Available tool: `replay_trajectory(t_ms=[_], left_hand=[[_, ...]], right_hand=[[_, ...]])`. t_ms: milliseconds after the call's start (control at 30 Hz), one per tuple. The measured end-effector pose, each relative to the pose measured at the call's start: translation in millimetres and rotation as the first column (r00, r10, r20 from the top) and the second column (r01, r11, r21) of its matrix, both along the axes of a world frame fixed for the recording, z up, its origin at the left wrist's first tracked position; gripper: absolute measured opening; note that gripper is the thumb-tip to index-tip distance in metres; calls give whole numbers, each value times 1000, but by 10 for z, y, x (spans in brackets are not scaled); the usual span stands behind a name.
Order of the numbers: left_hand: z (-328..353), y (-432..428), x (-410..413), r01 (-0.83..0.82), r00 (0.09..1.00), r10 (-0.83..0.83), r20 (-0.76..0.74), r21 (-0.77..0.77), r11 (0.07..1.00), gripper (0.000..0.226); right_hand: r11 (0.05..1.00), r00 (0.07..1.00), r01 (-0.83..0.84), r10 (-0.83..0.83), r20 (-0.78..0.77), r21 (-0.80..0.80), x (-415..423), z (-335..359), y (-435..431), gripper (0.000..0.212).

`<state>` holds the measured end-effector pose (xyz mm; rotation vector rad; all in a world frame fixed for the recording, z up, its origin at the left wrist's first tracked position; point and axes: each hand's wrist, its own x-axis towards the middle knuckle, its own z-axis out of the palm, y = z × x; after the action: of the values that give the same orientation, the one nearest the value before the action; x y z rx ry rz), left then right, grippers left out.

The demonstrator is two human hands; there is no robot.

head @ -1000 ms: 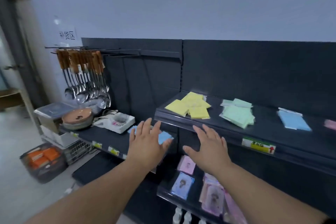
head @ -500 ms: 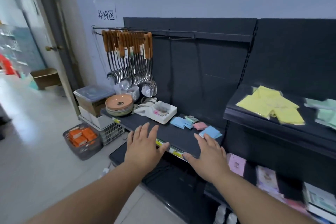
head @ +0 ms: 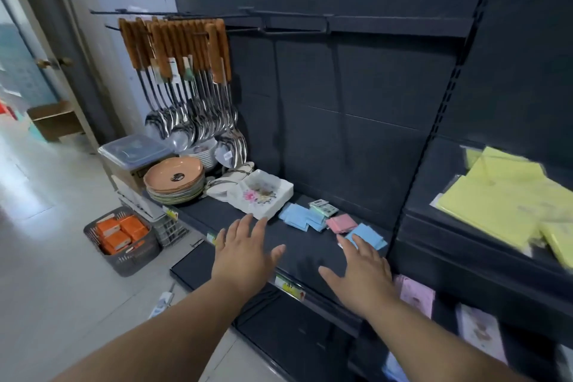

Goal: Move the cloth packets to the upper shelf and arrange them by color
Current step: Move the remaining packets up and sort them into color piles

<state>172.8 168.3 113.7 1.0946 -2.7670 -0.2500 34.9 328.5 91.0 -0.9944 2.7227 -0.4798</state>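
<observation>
Reaching forward over the lower shelf (head: 198, 211), both bare hands are empty with fingers spread and palms down. The left hand (head: 245, 254) hovers at about 7 o'clock from the white floral dish (head: 260, 194). The right hand (head: 361, 273) is at 5 o'clock from the loose cloth packets; its fingertips (head: 353, 240) overlap the near edge of a blue packet (head: 367, 236), though contact cannot be confirmed.

Beyond the hands, the packets lie on the lower shelf: a pink packet (head: 341, 223) just beside the blue one at its 10 o'clock, a green packet (head: 324, 209) behind it, and a blue stack (head: 296, 216) at 9 o'clock from the pink one.

At 3 o'clock, on the upper shelf (head: 434, 220), yellow packets (head: 502, 195) lie overlapped in one group.

At 10 o'clock from the dish sits a stack of orange plates (head: 175, 177). Above them, ladles with wooden handles (head: 186, 77) hang from a rail. At 8 o'clock on the floor stands a basket (head: 127, 260) holding orange boxes.
</observation>
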Motion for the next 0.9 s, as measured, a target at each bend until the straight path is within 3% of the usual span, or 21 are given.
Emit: replay_trajectory(t_ms=[400, 667, 900], left_hand=[[-581, -563, -1073, 21, 998, -28, 61, 110, 994, 68], [-1160, -1067, -1784, 181, 967, -213, 138, 213, 960, 68], [-1536, -1311, -2422, 329, 929, -358, 95, 237, 914, 71]], right_hand=[[995, 995, 69, -74, 72, 68, -968, -670, -397, 71], [963, 955, 259, -267, 129, 75, -1272, -1165, -533, 73], [906, 895, 418, -424, 139, 67, -1409, -1441, -741, 75]])
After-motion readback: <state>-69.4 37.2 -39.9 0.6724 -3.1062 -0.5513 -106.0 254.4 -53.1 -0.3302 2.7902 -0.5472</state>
